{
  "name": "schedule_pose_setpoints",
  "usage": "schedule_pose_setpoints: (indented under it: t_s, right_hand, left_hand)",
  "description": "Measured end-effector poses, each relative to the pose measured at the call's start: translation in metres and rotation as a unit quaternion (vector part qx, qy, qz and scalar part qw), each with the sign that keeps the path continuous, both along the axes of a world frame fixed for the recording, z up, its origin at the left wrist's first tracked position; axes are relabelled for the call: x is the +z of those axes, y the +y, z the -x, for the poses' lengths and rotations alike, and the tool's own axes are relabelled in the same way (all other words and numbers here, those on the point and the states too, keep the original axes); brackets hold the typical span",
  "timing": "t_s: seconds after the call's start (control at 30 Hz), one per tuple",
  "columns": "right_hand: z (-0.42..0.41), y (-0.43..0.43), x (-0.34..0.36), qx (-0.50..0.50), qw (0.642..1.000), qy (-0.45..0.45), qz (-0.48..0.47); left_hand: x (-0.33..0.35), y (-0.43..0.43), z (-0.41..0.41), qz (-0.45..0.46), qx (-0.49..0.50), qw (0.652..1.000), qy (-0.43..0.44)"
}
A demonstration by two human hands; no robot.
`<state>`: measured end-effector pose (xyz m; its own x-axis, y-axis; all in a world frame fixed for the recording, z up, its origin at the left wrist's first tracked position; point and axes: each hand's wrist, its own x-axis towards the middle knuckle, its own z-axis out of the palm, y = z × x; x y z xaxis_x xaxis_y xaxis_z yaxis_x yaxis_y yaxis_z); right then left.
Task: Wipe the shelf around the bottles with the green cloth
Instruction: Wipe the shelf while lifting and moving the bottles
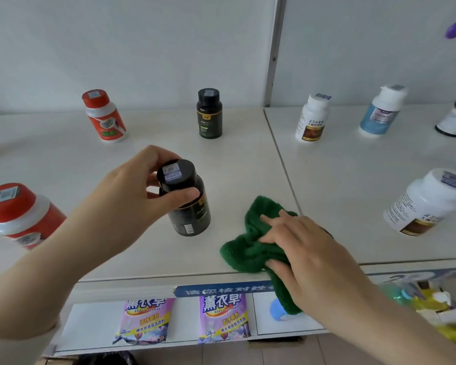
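While the left hand (132, 191) pinched the cap of a tilted black bottle (187, 206) mid-shelf, the right hand (308, 248) pressed straight fingers onto the bunched green cloth (250, 243) at the bottle's four o'clock, by the front edge of the white shelf (340, 180). Held only by its cap, the bottle could slip and topple. The cloth's tail overhung the edge at six o'clock and might pull it off.
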<state>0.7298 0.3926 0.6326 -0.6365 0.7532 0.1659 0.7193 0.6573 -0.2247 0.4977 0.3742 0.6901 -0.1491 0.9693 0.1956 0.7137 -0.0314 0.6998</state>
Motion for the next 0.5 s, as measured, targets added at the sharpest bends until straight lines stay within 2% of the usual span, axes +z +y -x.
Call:
schedule_pose_setpoints:
  t_s: [0.1,0.17,0.3,0.4,0.5]
  right_hand:
    - [-0.006,0.007,0.031,-0.026,0.996,0.028,0.085]
    - [-0.011,0.031,0.047,-0.059,0.971,0.124,0.196]
    - [0.003,0.097,0.061,-0.135,0.948,0.236,0.163]
    - [0.027,0.149,0.048,-0.151,0.957,0.209,0.133]
    - [0.042,0.184,0.023,-0.139,0.976,0.128,0.109]
  left_hand:
    - [-0.001,0.0,-0.001,0.015,-0.019,1.0,-0.001]
    - [-0.001,0.001,-0.002,0.02,-0.03,0.999,0.005]
    - [-0.002,0.003,-0.005,0.024,-0.047,0.999,0.005]
    - [-0.005,0.006,-0.006,0.019,-0.048,0.999,0.002]
    - [-0.009,0.009,-0.006,0.009,-0.044,0.999,-0.005]
